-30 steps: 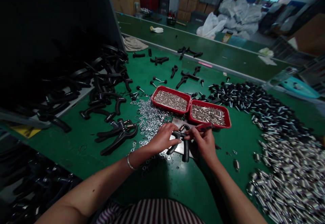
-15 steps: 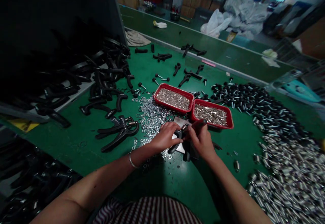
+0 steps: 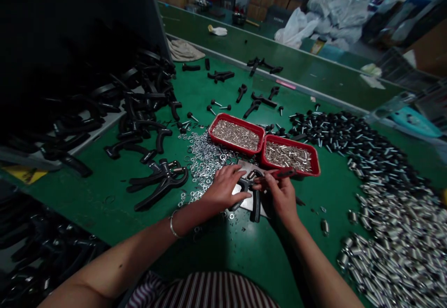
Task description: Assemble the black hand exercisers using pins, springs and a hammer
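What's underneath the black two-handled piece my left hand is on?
A flat metal plate shows around the black two-handled piece. The left hand hides some of the plate, and the surface directly beneath the piece is covered.

A striped top [image 3: 213,291] shows at six o'clock – wide dark maroon bands parted by narrow pale lines, its upper edge gently rounded, the stripes upright in the middle and slanting off toward five o'clock. Near seven o'clock lies a bunched fold [image 3: 148,289] of striped cloth, purplish and whitish, its lines running crosswise. A slim silvery bracelet [image 3: 173,226] – a plain, narrow band – rings the left wrist; the left hand [image 3: 223,189], right hand [image 3: 283,198] and both forearms are bare
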Motion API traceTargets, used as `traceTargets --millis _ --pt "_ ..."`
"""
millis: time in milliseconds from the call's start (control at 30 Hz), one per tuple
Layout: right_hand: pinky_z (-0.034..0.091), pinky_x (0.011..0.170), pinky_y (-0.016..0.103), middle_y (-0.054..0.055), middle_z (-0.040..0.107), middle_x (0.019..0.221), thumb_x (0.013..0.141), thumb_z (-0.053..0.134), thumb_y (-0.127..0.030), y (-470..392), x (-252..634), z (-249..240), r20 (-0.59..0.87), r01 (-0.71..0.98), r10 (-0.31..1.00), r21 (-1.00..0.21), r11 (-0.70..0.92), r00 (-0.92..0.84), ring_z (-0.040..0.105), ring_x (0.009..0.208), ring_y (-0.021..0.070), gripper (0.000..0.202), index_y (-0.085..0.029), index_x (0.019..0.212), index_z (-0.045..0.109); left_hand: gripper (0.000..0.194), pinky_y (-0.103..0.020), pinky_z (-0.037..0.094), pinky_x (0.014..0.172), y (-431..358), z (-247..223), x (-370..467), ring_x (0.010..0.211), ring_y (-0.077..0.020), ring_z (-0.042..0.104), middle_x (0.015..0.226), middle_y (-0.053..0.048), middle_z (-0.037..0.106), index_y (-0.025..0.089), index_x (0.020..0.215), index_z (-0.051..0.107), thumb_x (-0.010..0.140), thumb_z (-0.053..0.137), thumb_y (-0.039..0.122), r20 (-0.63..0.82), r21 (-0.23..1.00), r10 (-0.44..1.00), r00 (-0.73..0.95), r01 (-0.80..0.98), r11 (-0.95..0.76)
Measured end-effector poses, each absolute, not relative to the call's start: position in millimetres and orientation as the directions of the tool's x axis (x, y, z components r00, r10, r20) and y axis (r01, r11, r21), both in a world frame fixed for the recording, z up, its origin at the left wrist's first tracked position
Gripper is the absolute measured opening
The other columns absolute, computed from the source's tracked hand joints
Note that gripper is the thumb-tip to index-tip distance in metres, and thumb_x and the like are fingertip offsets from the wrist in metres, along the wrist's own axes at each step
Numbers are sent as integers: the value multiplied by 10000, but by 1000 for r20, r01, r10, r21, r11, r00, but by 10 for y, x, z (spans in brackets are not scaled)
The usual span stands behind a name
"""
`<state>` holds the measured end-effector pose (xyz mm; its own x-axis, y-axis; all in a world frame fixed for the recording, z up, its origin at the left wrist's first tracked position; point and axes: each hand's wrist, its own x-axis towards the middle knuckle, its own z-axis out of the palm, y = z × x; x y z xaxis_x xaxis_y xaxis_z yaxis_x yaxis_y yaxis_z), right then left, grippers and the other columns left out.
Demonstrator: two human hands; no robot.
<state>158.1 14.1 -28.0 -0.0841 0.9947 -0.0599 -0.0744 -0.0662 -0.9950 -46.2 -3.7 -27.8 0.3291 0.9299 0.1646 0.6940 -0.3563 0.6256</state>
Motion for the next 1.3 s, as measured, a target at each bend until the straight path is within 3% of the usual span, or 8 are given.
traceTargets --millis 167,267,467,533,667,800,900,1300 --pt "574 692 324 39 749 905 925 598 -416 146 1591 -297 -33 44 997 -999 -30 -69 736 682 189 219 -231 1032 548 480 -458 417 871 -439 -133 -374 938 -292 576 979 -111 653 154 1136 598 855 627 542 112 398 945 309 857 -327" --pt "570 692 343 47 746 894 939 562 -428 108 1605 -275 3 193 999 -981 13 -54 734 689 207 224 -231 1042 539 442 -450 435 836 -516 -180 -312 893 -283 605 975 -113 672 126 1225 551 900 594 423 78 325 943 323 886 -330" --pt "542 758 403 120 728 890 902 568 -437 89 1500 -150 174 592 964 -762 261 -201 716 831 298 233 -210 947 600 396 -423 469 853 -433 -385 -297 840 -260 644 891 -101 689 89 1242 539 920 543 318 88 280 903 420 860 -427" --pt "544 654 361 84 722 800 893 583 -459 165 1458 -87 96 505 977 -844 181 -189 708 691 261 242 -223 935 560 401 -419 477 856 -435 -419 -294 847 -261 646 896 -106 690 79 1245 538 922 538 316 110 269 900 421 859 -435" --pt "491 458 273 -13 683 624 946 492 -509 312 1467 38 -177 -12 900 -980 -198 -400 577 393 151 275 -235 934 507 365 -402 489 848 -450 -439 -286 854 -253 647 912 -97 694 105 1229 550 920 536 299 134 292 911 391 863 -413" --pt "544 574 265 5 741 754 945 541 -454 319 1580 -9 -116 -299 965 -936 -185 -234 675 544 146 222 -240 1000 513 375 -396 492 835 -423 -423 -309 841 -244 657 904 -84 709 127 1225 560 894 580 303 125 312 914 386 859 -406" --pt "564 647 290 3 751 801 925 606 -403 253 1638 -150 -71 -232 993 -968 -92 -98 706 605 155 197 -241 984 510 407 -392 497 824 -404 -391 -338 833 -243 668 897 -82 720 117 1247 553 887 588 303 98 311 908 407 854 -416" --pt "553 712 302 17 744 907 936 595 -400 67 1604 -292 -34 1 995 -999 -34 -95 732 686 165 204 -230 1029 532 392 -400 509 799 -386 -315 -347 848 -263 687 941 -111 731 118 1257 545 913 552 305 4 321 909 418 860 -397"
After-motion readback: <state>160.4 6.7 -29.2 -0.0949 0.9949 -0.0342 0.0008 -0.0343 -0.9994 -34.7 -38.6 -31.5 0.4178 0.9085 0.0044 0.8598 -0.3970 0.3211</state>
